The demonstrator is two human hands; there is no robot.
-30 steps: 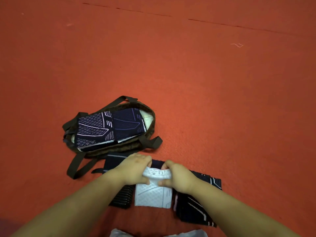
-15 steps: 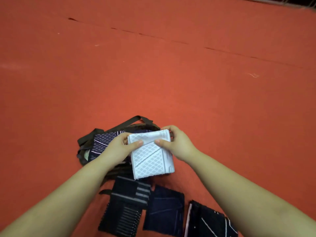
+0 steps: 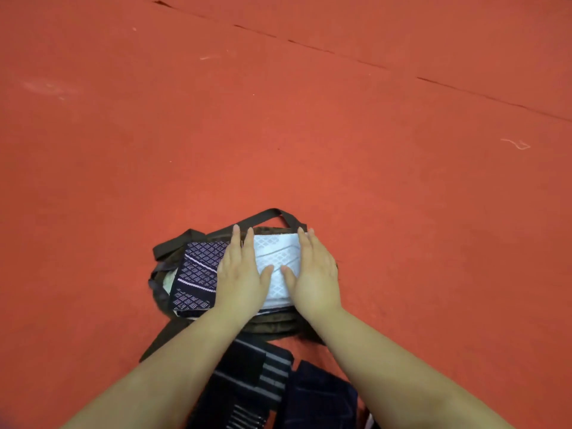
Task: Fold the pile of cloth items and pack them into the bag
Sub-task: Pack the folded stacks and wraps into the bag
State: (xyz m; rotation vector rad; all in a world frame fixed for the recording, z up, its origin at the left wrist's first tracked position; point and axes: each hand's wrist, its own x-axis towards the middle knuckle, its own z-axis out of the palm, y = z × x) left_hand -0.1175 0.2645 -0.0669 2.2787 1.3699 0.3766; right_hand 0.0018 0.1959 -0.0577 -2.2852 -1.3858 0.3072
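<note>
Red floor (image 3: 309,134) fills the whole view; a thin dark seam runs across it at the far right, and a small pale thread (image 3: 516,144) lies on it well apart to the right.

Dark brown bag (image 3: 272,325) lies open on the floor at near centre, its straps (image 3: 269,213) looping over the far edge and trailing out at the near left. Bag holds folded cloths stacked at its mouth.

Left half of the bag: a folded navy cloth with white diamond pattern (image 3: 198,270), lying flat, partly covered on its right edge by the left hand.

Right half of the bag: a folded white cloth with diamond pattern (image 3: 278,258), lying flat just beside the navy one, on top of the bag's contents.

Left hand (image 3: 240,274) lies palm down, fingers straight and together, pressing on the left edge of the white cloth where it meets the navy cloth. Right hand (image 3: 315,274) lies palm down, fingers straight, pressing on the right edge of the white cloth. The thumbs point inward and nearly meet on the cloth. Neither hand is curled round anything.

Nearer than the bag, on the floor: a folded dark cloth with grey stripes (image 3: 247,385) at left and a folded plain navy cloth (image 3: 318,397) at right, side by side, both partly hidden under the forearms.
</note>
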